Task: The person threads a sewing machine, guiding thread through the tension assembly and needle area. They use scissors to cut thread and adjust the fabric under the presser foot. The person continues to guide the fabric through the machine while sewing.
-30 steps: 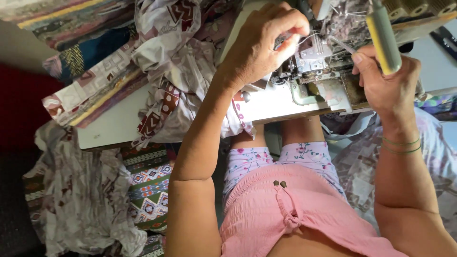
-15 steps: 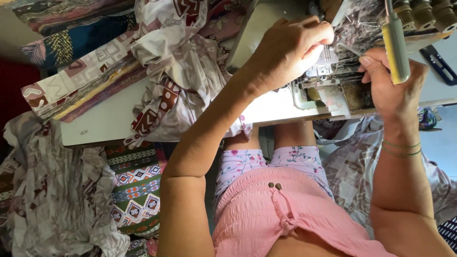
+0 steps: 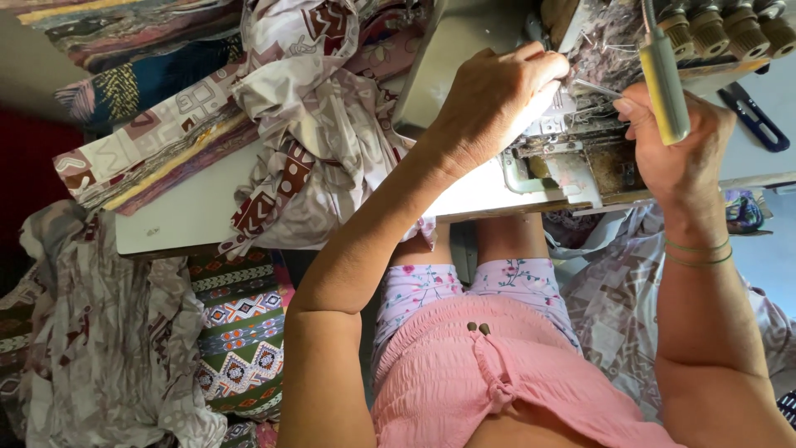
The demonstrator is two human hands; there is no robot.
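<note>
Two hands work at the needle end of the sewing machine (image 3: 572,158), so keep both steady and close. Your left hand (image 3: 489,104) arches over the machine's head, knuckles up, fingers curled down with the tips pressed into the threaded parts; it looks pinched on something fine, but what it grips you cannot tell from here. Your right hand (image 3: 676,153) comes in from the other side, wrist straight, thumb and forefinger closed on slim tweezers (image 3: 597,85) whose tip points towards the left fingertips. A yellow tube (image 3: 663,79) crosses in front of that hand; whether the hand touches it is unclear. Guide the tweezer tip slowly, brace the right wrist against the machine edge, and keep the left fingers clear of the needle. Patterned cloth (image 3: 307,141) lies bunched on the table (image 3: 178,220) well left of the work.
</note>
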